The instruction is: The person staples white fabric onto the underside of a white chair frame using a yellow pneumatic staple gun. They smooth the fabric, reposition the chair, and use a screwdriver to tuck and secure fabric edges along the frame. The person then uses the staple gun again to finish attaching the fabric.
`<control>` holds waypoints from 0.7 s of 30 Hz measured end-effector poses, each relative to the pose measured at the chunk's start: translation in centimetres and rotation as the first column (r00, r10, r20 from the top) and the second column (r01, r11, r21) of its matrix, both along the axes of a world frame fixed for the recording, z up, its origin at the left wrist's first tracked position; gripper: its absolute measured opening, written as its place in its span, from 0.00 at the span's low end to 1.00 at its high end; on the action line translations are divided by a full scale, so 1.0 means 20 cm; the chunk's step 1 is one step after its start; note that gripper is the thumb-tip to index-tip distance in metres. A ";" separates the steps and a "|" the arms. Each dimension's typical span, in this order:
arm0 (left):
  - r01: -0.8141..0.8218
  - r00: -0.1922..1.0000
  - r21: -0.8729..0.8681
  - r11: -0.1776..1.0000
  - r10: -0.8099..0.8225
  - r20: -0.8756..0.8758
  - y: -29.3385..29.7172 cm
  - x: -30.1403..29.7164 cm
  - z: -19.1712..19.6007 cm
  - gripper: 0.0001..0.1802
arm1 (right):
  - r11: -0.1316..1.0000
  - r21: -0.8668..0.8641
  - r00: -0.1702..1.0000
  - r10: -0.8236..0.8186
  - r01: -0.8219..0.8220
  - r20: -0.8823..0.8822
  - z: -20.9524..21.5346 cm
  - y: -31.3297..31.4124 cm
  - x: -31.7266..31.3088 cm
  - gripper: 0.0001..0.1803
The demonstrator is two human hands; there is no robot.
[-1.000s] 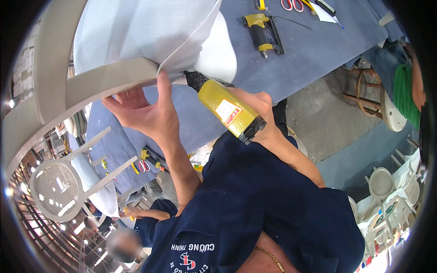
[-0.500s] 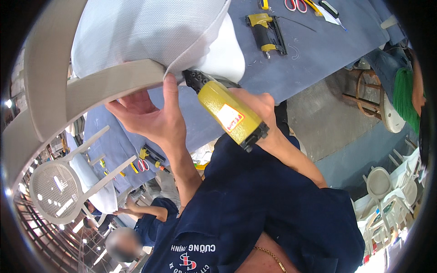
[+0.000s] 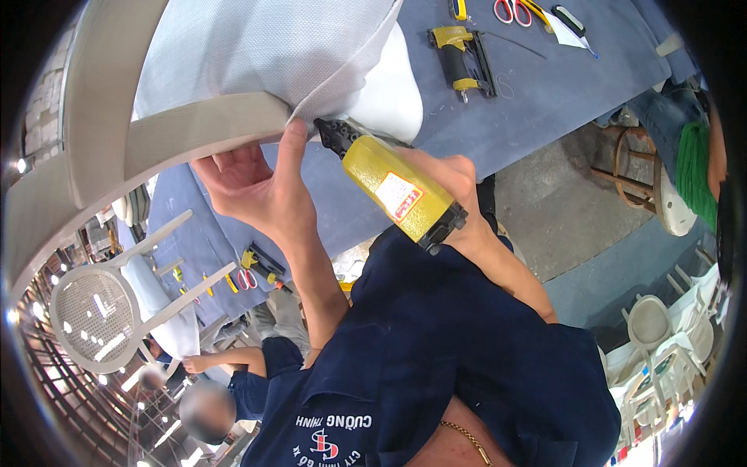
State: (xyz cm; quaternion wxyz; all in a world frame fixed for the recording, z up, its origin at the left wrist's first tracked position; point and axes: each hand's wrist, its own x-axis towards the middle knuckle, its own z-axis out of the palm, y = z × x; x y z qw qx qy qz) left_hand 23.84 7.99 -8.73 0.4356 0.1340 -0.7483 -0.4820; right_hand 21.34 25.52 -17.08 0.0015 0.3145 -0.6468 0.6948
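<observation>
A pale wooden chair frame [image 3: 206,124] curves across the upper left, with light grey woven fabric [image 3: 257,58] over its padding. White material [image 3: 389,97] shows beneath the fabric's right edge. My left hand [image 3: 268,187] is at the frame's lower edge, its thumb pressing the fabric where it meets the wood and its fingers curled under the frame. My right hand [image 3: 443,175] is closed around a yellow-and-black staple gun [image 3: 397,187]. The gun's black nose points up and left, close to the fabric edge beside my left thumb; whether it touches is unclear.
On the blue-grey covered table [image 3: 537,101] lie a second staple gun [image 3: 463,62], red-handled scissors [image 3: 513,11] and a pen [image 3: 580,43]. A round-backed chair [image 3: 97,319] stands at left by a co-worker's arm [image 3: 226,359]. A stool [image 3: 673,206] and several chairs are at right.
The chair frame and my left hand shift slightly in the picture. The staple gun's nose stays beside my left thumb. A co-worker's arm at lower left has changed position.
</observation>
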 end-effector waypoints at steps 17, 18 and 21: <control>-0.007 1.000 -0.060 0.998 0.006 -0.022 0.01 -0.02 -0.01 0.44 | 1.000 0.004 0.998 -0.025 0.025 0.057 -0.04 0.06 0.01 0.23; -0.008 1.000 -0.062 0.998 0.007 -0.025 0.00 -0.02 -0.02 0.44 | 1.000 0.012 0.997 -0.020 0.019 0.075 -0.05 0.06 0.00 0.22; 0.000 1.000 -0.066 0.998 -0.001 -0.019 -0.01 -0.01 -0.02 0.44 | 1.000 -0.018 0.998 -0.017 0.019 0.067 -0.07 0.04 -0.01 0.23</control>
